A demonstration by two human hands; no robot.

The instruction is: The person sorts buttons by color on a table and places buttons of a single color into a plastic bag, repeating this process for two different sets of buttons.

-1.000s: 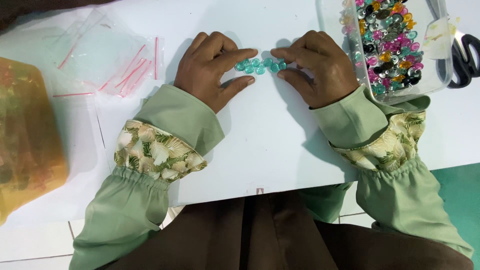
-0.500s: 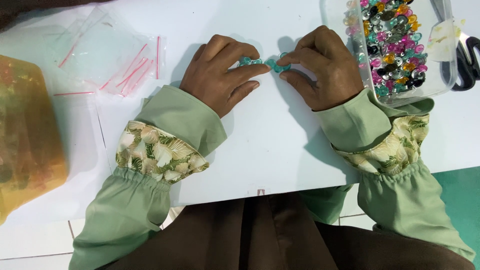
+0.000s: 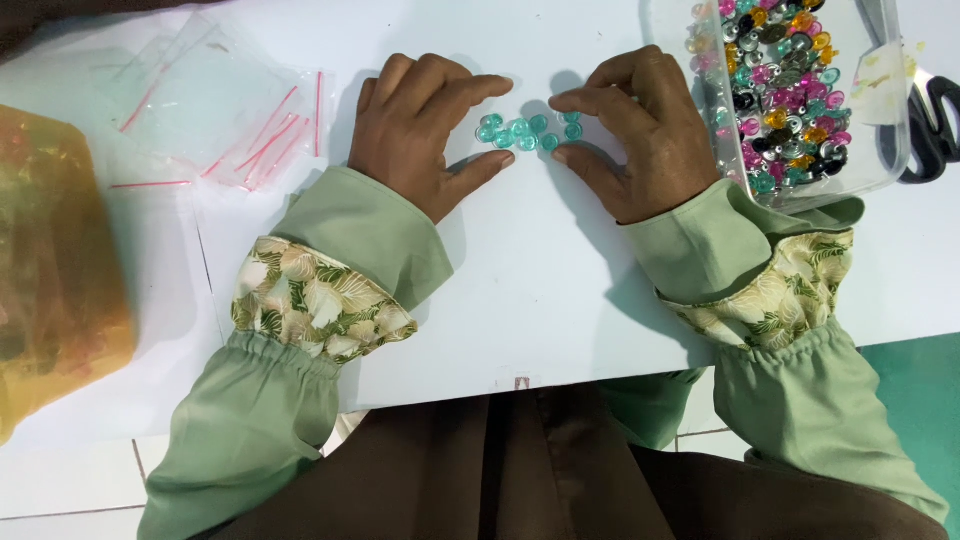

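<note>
Between the two hands, on the white worktop (image 3: 560,300), lies a small loose cluster of teal beads (image 3: 525,131), none strung or contained as far as can be seen. Left hand (image 3: 420,125) rests palm down just left of the cluster, forefinger stretched above it and thumb below, grip apart and closed on nothing. Right hand (image 3: 635,130) mirrors it on the other side, forefinger tip touching or nearly touching the rightmost bead, thumb below, grip likewise apart with nothing pinched. Main risk, as judged: the beads look round and smooth, so a nudge from either fingertip could send them rolling across the slick surface, toward the near edge of the worktop and onto the tiled floor (image 3: 60,490). A sleeve cuff (image 3: 320,300) dragging forward could do the same. Clear plastic tub (image 3: 890,130) of mixed coloured beads sits just beside the right wrist; a sideways shift of that arm could knock it and mix or spill its contents. Black scissors (image 3: 935,125) lie beyond the tub. Clear zip bags (image 3: 230,120) lie near the left hand, well apart from the cluster. Amber-tinted container (image 3: 50,270) at far left, contents unclear.
</note>
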